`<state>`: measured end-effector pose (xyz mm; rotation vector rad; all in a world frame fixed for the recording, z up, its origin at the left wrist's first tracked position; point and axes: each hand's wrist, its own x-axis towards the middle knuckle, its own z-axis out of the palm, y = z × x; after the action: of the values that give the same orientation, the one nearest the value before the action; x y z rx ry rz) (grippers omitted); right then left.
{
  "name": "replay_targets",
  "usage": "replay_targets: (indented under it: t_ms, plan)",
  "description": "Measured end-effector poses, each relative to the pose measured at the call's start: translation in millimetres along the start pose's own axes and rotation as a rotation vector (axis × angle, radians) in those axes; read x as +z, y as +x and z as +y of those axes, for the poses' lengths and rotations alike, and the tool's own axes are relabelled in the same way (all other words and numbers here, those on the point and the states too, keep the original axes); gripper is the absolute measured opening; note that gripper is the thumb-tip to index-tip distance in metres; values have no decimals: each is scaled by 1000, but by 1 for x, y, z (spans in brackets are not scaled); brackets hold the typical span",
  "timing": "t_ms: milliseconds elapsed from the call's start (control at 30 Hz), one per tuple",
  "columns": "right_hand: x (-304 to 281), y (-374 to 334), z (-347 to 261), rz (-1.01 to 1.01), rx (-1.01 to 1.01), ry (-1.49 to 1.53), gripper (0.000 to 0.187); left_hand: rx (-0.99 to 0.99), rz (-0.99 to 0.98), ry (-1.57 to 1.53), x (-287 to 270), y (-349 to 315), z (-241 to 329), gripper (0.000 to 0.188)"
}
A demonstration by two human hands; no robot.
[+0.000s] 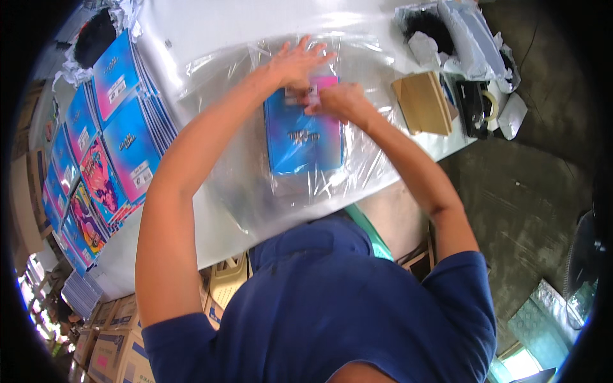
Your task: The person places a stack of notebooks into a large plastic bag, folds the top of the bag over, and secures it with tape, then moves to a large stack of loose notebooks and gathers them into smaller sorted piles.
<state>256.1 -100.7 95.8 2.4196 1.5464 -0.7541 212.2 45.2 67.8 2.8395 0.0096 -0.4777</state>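
Observation:
A blue and pink notebook [303,153] lies in front of me on a wide sheet of clear plastic film [220,137], which shows wrinkles and glints around it. Whether it is one notebook or a small stack I cannot tell. My left hand [301,64] rests at its far end, fingers spread apart over the film. Close beside it, my right hand [343,102] has its fingers bent and pressed together over the notebook's pale label [310,94]. What those fingers pinch is hidden and blurred.
Stacks of similar notebooks [131,150] line the table's left side. To the right are brown cardboard pieces [421,102], a black tape dispenser [476,108] and crumpled wrapping [469,38]. Cartons [115,351] stand below at left. The white table [211,246] ends just before my body.

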Motion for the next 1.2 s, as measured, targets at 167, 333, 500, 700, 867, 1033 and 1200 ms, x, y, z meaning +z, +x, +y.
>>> replay_targets:
  t_ms: [167,333,500,700,867,1033,1200]
  plan:
    - [25,-14,2,193,62,55,39,-48,609,-65,10,-52,20,99]
    - [41,-116,-7,263,141,301,21,-202,902,-642,76,-214,90,94]
    - [121,-153,-74,210,-196,581,31,-586,600,-420,172,-235,139,83]
    - [152,-128,-109,683,-276,206,32,-625,531,-153,190,-227,139,59]
    - [152,-131,-126,424,-201,309,34,-621,608,-190,192,-226,142,53]
    - [164,-128,-137,582,-95,117,39,-611,608,-214,188,-228,143,48]
    - [162,-123,-145,512,5,185,42,-598,622,-221,186,-228,142,48]
